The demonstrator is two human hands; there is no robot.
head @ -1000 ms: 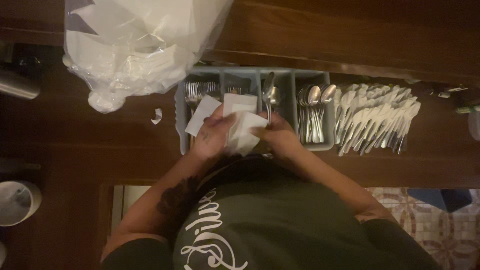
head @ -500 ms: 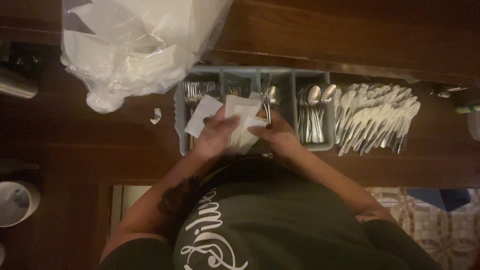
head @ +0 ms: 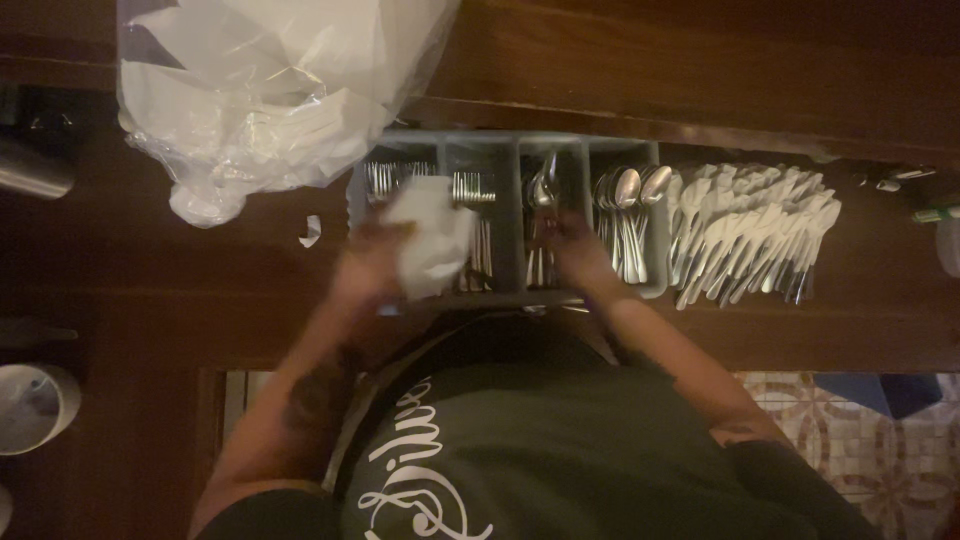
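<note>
Over one grey cutlery tray (head: 655,285), left hand (head: 372,262) fingers pinching one white napkin (head: 430,235); right hand (head: 580,252) blurred, grip unclear.

- white napkin (head: 432,240), in the left hand (head: 372,268)
- grey cutlery tray (head: 510,150) holding silver forks (head: 470,190) and spoons (head: 625,190)
- dark reddish-brown wooden counter (head: 700,60)
- clear plastic bag (head: 270,90) with white contents
- dark green shirt (head: 560,450) with white script lettering
- floor tiles (head: 840,430) patterned red and cream
</note>
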